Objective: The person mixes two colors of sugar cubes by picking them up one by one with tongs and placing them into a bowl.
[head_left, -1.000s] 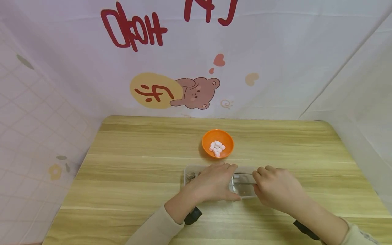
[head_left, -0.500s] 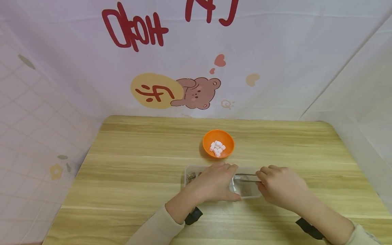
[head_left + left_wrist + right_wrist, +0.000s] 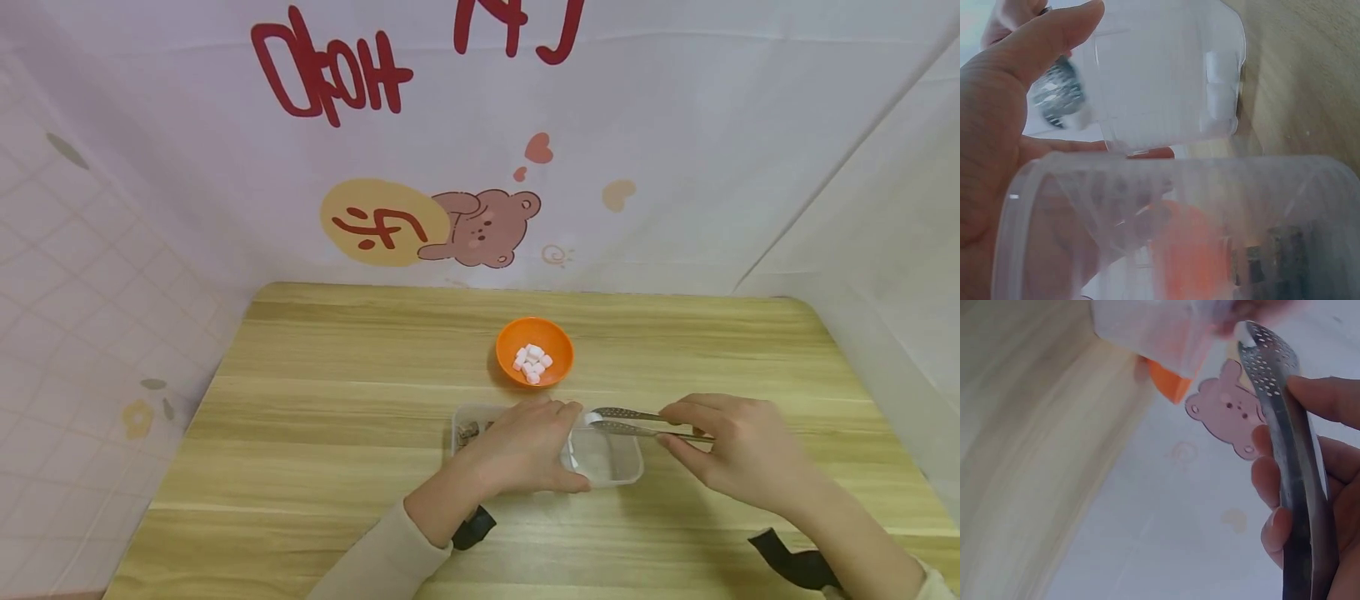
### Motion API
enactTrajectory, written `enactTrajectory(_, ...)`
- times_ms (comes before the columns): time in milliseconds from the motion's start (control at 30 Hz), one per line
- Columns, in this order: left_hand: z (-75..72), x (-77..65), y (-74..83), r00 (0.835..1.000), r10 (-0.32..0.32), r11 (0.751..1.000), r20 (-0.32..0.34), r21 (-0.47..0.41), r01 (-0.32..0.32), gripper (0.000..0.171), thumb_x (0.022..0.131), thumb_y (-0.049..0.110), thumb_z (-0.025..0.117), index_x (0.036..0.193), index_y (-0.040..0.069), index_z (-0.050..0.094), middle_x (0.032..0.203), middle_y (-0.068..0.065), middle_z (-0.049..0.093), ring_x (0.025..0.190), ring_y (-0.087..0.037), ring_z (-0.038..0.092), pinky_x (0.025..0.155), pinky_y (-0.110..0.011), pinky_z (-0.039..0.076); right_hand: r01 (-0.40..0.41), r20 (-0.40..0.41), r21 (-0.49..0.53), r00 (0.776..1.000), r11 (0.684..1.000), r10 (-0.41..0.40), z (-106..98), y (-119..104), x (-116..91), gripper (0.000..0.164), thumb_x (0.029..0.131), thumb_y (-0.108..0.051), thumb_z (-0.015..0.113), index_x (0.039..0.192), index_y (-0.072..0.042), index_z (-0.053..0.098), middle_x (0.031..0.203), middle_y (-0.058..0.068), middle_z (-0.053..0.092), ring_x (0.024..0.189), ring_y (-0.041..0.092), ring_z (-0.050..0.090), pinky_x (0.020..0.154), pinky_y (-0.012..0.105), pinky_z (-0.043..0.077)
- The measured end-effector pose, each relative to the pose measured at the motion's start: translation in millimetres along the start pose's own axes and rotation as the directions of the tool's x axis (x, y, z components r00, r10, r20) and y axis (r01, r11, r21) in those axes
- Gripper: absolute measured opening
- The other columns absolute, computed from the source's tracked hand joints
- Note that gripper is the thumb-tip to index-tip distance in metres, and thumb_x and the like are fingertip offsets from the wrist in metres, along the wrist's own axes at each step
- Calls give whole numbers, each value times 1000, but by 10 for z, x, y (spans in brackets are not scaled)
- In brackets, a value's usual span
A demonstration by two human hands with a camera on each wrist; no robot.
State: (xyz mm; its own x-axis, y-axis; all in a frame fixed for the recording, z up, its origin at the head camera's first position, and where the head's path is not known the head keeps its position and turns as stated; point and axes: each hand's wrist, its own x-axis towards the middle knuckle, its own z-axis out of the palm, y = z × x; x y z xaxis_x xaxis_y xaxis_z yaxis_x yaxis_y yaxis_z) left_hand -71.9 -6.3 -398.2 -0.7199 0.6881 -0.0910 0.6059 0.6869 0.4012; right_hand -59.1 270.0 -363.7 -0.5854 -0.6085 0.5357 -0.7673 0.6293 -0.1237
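My left hand (image 3: pixel 517 450) reaches across a clear plastic box (image 3: pixel 633 479), gripping its two long sides with thumb and fingers. Brownish-grey lumps (image 3: pixel 468 432) lie at the box's left end. Some white pieces (image 3: pixel 573 454) show beside the left thumb; the middle is hidden under the hand. My right hand (image 3: pixel 750 454) holds metal tongs (image 3: pixel 1300 487) with perforated ends, thumb on one arm and fingers on the other. A white cube (image 3: pixel 592 417) sits between the tong tips, above the box's far rim. Behind the box stands an orange bowl (image 3: pixel 525 329).
Several white cubes (image 3: pixel 532 364) lie inside the bowl. The wood-grain table (image 3: pixel 337 375) ends at a white printed curtain (image 3: pixel 660 125) at the back, with more hangings on both sides. Black straps (image 3: pixel 795 562) hang at the wrists.
The right hand has moved right and lifted the tongs out of the box, bringing a white cube up between the tips. The left hand and the bowl have stayed put.
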Motion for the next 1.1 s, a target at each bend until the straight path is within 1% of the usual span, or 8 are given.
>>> enactTrajectory(167,5,3,-4,1000,13,1000,-15,8,-13,82,83,58,82,142,6,58,117,2,69,109,-14,58,102,-27,47,-23,-51,52,998,998,26,-55,71,63,51,105,-55,52,90,-13,78,79,-6,73,59,3,57,48,14,41)
enactTrajectory(233,6,1,-8,1000,18,1000,-21,14,-17,83,83,58,82,141,5,58,116,1,69,108,-14,58,101,-27,47,-60,-45,66,997,996,63,-61,88,108,40,103,-49,63,91,-14,78,81,-7,73,61,2,59,49,14,41)
enactTrajectory(333,2,1,-8,1000,19,1000,-22,17,-19,84,83,58,82,143,5,57,117,1,69,108,-15,58,101,-27,48,-125,-35,71,991,990,128,-43,104,195,15,88,-29,82,93,-15,79,82,-8,73,62,-1,59,50,15,42)
enactTrajectory(400,0,1,-7,1000,19,1000,-19,13,-18,85,82,59,83,142,5,57,116,2,69,108,-14,58,100,-27,48,-164,-31,71,986,984,167,-3,113,260,19,76,-14,87,93,-15,79,80,-10,72,60,-3,55,51,16,41)
enactTrajectory(467,-2,3,-8,1000,18,1000,-16,8,-18,83,82,59,83,141,6,58,114,2,68,106,-14,58,97,-27,49,-192,-32,62,980,979,195,59,124,328,23,71,-9,88,92,-15,79,77,-13,69,58,-3,51,50,17,39)
enactTrajectory(767,13,-7,-22,999,35,999,-33,30,-34,78,83,59,83,137,9,57,107,6,66,106,-14,57,100,-28,47,-262,-4,116,964,958,264,406,161,558,15,78,-10,87,89,-17,80,76,-15,67,57,-1,50,50,18,37)
enactTrajectory(967,4,-15,-17,1000,22,1000,-13,15,-22,85,85,59,80,147,7,54,134,-1,66,124,-16,56,113,-30,40,-275,4,155,961,949,278,560,179,597,16,77,-8,87,92,-14,81,80,-10,73,61,0,54,52,19,41)
enactTrajectory(1100,5,-14,-23,1000,17,1000,-8,7,-17,85,86,59,80,148,7,53,136,-1,65,126,-17,55,114,-30,40,-281,16,156,959,947,282,574,189,579,17,78,-8,87,93,-12,82,83,-7,75,63,1,57,54,21,44)
